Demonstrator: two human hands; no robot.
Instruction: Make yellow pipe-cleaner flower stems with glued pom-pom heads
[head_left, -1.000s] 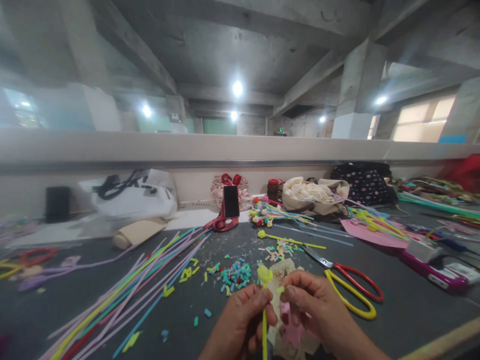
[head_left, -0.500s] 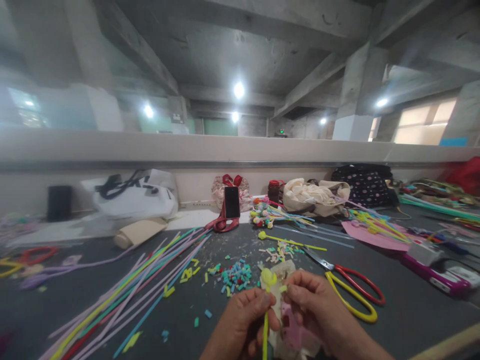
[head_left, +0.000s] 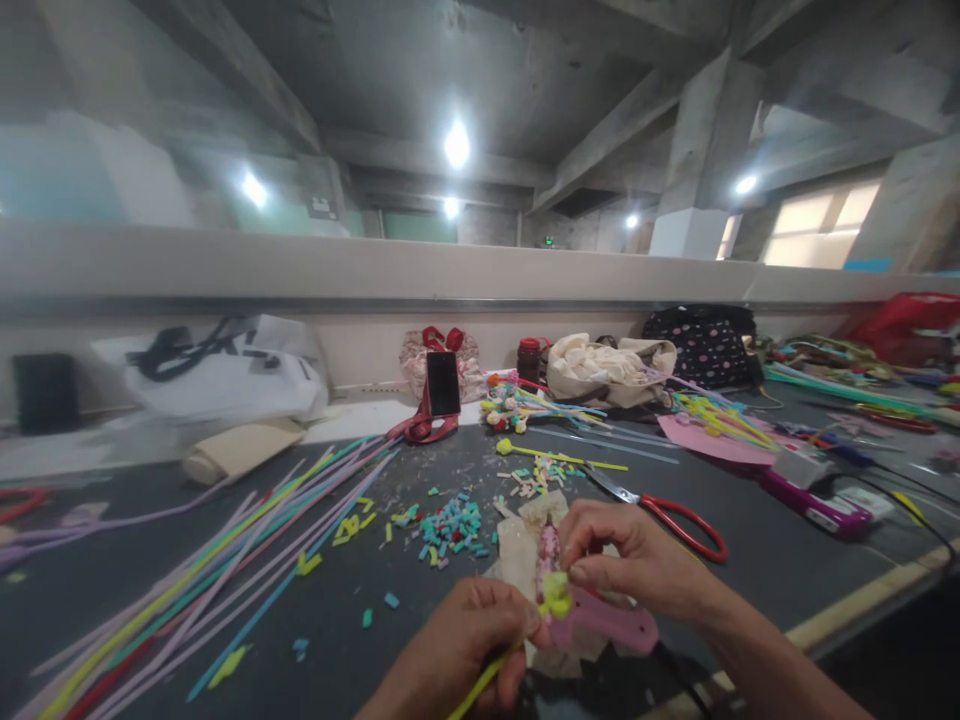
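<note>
My left hand (head_left: 487, 635) is closed on a yellow pipe cleaner (head_left: 480, 685) that carries a small yellow flower-like head (head_left: 556, 594). Beside that head, the thumb and fingertips of my right hand (head_left: 626, 555) are pinched together at a small yellow piece, partly hidden by the fingers. Under both hands a pink glue gun (head_left: 607, 622) with a patterned barrel and a black cord lies on stained, crumpled paper (head_left: 516, 550). The yellow head overlaps the barrel in view; whether they touch I cannot tell.
Scissors (head_left: 686, 525) lie just beyond my right hand. Short cut pieces (head_left: 452, 528) are scattered ahead, with long pipe cleaners (head_left: 225, 560) to the left. A finished-looking yellow stem (head_left: 562, 457), a phone (head_left: 442, 383) and a purple device (head_left: 814, 503) stand or lie farther off.
The yellow head has come down from above the paper to the glue gun's barrel, its stem now slanting. My hands have moved apart slightly, uncovering more of the glue gun. The view has turned right.
</note>
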